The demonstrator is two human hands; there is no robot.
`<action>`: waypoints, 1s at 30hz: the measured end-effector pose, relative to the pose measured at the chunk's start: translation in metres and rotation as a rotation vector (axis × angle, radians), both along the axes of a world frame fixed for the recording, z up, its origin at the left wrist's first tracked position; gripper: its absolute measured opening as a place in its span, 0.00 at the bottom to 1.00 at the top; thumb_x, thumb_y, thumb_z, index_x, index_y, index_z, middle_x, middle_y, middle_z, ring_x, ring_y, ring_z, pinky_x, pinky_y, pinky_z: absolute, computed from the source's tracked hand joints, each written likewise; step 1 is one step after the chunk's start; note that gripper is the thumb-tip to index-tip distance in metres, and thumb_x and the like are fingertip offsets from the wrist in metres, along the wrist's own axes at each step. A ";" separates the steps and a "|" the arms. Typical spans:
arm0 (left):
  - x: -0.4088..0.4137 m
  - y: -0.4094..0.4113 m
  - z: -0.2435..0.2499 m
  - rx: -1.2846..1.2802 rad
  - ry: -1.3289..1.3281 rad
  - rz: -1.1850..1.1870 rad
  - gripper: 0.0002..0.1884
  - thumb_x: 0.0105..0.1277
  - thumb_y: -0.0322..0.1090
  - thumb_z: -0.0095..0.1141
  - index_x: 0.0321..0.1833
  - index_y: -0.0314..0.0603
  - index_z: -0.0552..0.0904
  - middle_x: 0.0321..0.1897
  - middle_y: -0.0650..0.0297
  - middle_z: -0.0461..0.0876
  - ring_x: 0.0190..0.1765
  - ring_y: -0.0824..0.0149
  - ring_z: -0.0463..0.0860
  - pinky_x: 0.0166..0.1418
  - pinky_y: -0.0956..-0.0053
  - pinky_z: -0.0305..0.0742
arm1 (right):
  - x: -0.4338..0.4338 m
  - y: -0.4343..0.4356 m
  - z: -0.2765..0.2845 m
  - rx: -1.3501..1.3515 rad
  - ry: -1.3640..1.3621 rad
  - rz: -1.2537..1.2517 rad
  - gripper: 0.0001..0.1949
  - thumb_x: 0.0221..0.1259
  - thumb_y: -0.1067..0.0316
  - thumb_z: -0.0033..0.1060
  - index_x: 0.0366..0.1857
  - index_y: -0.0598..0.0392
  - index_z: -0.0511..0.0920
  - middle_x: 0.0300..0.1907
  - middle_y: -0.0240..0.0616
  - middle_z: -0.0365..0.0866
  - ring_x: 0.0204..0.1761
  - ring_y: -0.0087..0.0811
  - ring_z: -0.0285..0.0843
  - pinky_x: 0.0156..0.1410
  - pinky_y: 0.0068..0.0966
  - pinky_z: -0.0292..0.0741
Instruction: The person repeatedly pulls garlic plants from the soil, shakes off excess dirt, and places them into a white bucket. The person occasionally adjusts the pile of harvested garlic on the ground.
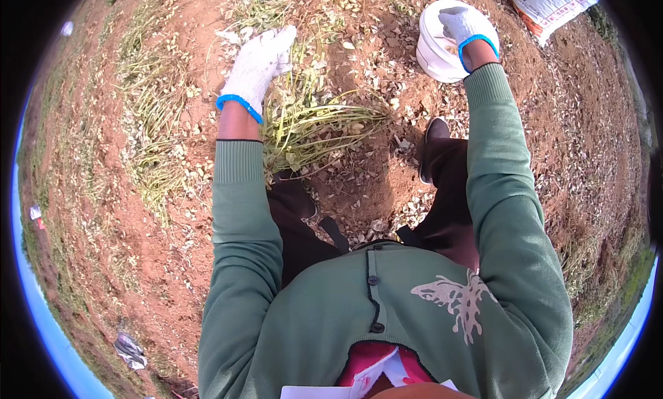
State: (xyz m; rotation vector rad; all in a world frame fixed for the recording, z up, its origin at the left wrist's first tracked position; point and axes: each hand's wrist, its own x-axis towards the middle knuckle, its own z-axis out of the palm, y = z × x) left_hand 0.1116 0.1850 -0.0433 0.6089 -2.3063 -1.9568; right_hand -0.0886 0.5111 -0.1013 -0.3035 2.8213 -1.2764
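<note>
My left hand (259,65), in a white knit glove with a blue cuff, is over pulled peanut plants (305,88) on the soil. Its fingers are bent, and whether stems are between them cannot be made out. A bundle of green-yellow peanut stems (331,120) lies just below it, with a few pods among them. At the upper right, my right hand (461,25), gloved the same way, is over the mouth of a white plastic bucket (432,62). Some peanuts (451,50) show inside the bucket beside the wrist. What the right fingers hold is hidden.
A white and orange printed sack (551,8) lies at the top right. A row of peanut plants (155,114) runs down the left. Dry leaves cover the reddish soil between my shoes (436,129). A crumpled bag (129,350) lies far left.
</note>
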 end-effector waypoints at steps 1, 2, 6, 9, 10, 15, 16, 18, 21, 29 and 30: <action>-0.004 -0.001 -0.005 -0.037 -0.002 -0.002 0.17 0.66 0.52 0.62 0.27 0.52 0.74 0.21 0.73 0.70 0.26 0.77 0.69 0.35 0.79 0.70 | -0.024 0.023 -0.027 -0.230 -0.047 -0.079 0.14 0.64 0.64 0.59 0.50 0.56 0.82 0.41 0.38 0.85 0.39 0.29 0.82 0.44 0.27 0.78; -0.011 0.005 -0.006 -0.051 0.003 -0.033 0.17 0.66 0.52 0.62 0.28 0.51 0.75 0.21 0.73 0.71 0.27 0.78 0.69 0.35 0.79 0.70 | -0.047 0.053 -0.056 -0.574 -0.134 -0.148 0.18 0.66 0.59 0.61 0.53 0.59 0.78 0.48 0.42 0.84 0.45 0.36 0.83 0.49 0.31 0.78; -0.007 0.007 -0.010 -0.012 0.006 0.001 0.17 0.66 0.52 0.62 0.29 0.48 0.77 0.22 0.73 0.72 0.26 0.79 0.69 0.34 0.81 0.72 | -0.045 0.051 -0.072 -0.742 -0.153 -0.266 0.23 0.66 0.58 0.61 0.60 0.58 0.73 0.57 0.41 0.78 0.48 0.38 0.82 0.49 0.35 0.82; -0.005 0.004 -0.011 0.021 0.011 0.010 0.17 0.67 0.51 0.61 0.29 0.48 0.77 0.22 0.73 0.72 0.26 0.79 0.68 0.34 0.82 0.72 | -0.050 0.054 -0.081 -0.765 -0.232 -0.302 0.20 0.70 0.62 0.55 0.63 0.51 0.71 0.62 0.40 0.72 0.57 0.44 0.75 0.49 0.46 0.81; -0.005 0.001 -0.010 0.006 0.015 -0.006 0.16 0.68 0.50 0.61 0.29 0.49 0.77 0.21 0.73 0.71 0.26 0.79 0.68 0.34 0.82 0.71 | -0.054 0.057 -0.082 -0.778 -0.223 -0.322 0.21 0.69 0.60 0.56 0.64 0.54 0.70 0.60 0.41 0.74 0.54 0.42 0.78 0.48 0.40 0.82; -0.001 -0.008 0.000 0.082 0.038 -0.126 0.16 0.69 0.48 0.60 0.27 0.52 0.74 0.19 0.74 0.68 0.23 0.78 0.64 0.36 0.80 0.71 | -0.032 0.026 -0.033 -0.984 -0.245 -0.027 0.13 0.73 0.67 0.50 0.55 0.63 0.74 0.50 0.45 0.81 0.47 0.34 0.84 0.52 0.26 0.83; -0.001 -0.010 0.002 0.123 0.049 -0.160 0.16 0.69 0.47 0.59 0.26 0.52 0.74 0.19 0.74 0.67 0.23 0.78 0.63 0.37 0.79 0.71 | -0.011 0.011 -0.007 -0.960 -0.288 0.025 0.13 0.72 0.69 0.49 0.55 0.61 0.75 0.49 0.44 0.82 0.47 0.33 0.84 0.52 0.25 0.83; 0.001 -0.008 0.004 0.168 0.062 -0.171 0.16 0.70 0.46 0.57 0.25 0.53 0.72 0.17 0.75 0.65 0.22 0.77 0.61 0.40 0.75 0.73 | 0.025 -0.018 0.023 -0.783 -0.351 0.135 0.15 0.71 0.65 0.51 0.56 0.60 0.76 0.47 0.43 0.83 0.47 0.33 0.84 0.52 0.24 0.82; 0.007 -0.020 0.001 0.120 0.096 -0.191 0.19 0.70 0.49 0.57 0.23 0.50 0.72 0.18 0.73 0.65 0.23 0.77 0.63 0.37 0.77 0.73 | 0.069 -0.062 0.050 -0.296 -0.295 0.360 0.25 0.66 0.52 0.60 0.58 0.62 0.77 0.48 0.46 0.84 0.49 0.37 0.84 0.55 0.29 0.79; 0.006 -0.028 0.004 0.166 0.115 -0.197 0.17 0.70 0.49 0.57 0.25 0.50 0.74 0.18 0.74 0.67 0.24 0.77 0.64 0.32 0.80 0.64 | 0.097 -0.098 -0.012 0.070 -0.171 0.491 0.26 0.57 0.50 0.68 0.50 0.64 0.81 0.46 0.52 0.85 0.47 0.42 0.84 0.55 0.34 0.78; 0.008 -0.027 0.006 0.199 0.124 -0.205 0.17 0.70 0.49 0.57 0.26 0.50 0.74 0.18 0.74 0.67 0.24 0.77 0.64 0.32 0.80 0.64 | 0.099 -0.100 -0.003 0.039 -0.343 0.532 0.19 0.62 0.55 0.62 0.43 0.64 0.81 0.36 0.43 0.85 0.34 0.33 0.83 0.42 0.30 0.80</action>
